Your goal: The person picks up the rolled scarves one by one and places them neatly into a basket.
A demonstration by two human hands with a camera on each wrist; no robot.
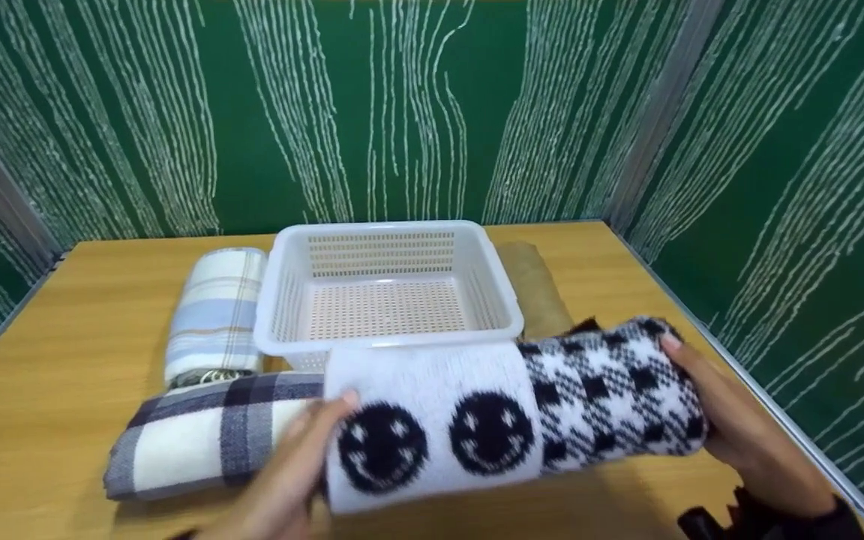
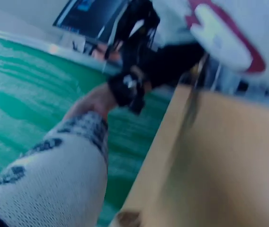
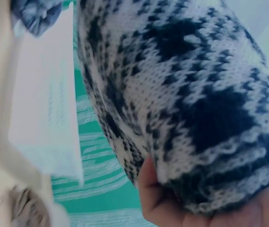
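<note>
Between my two hands is a rolled knit scarf (image 1: 612,397), black-and-white checked at its right part and white with two black smiley faces on the left. The left hand (image 1: 301,442) grips its left end, thumb on the white face near a smiley. At the other end my right hand (image 1: 739,427) holds the checked roll, thumb on top; in the right wrist view its fingers (image 3: 158,201) curl under the knit edge. The scarf is raised above the table, in front of a white plastic basket (image 1: 391,341) with slotted walls and nothing inside.
A grey-and-white plaid roll (image 1: 184,442) lies at the front left, partly behind the left hand. Left of the basket lies a light blue and white plaid roll (image 1: 214,315); right of it, a brown roll (image 1: 533,285). Green panels (image 1: 402,112) enclose the wooden table (image 1: 64,322).
</note>
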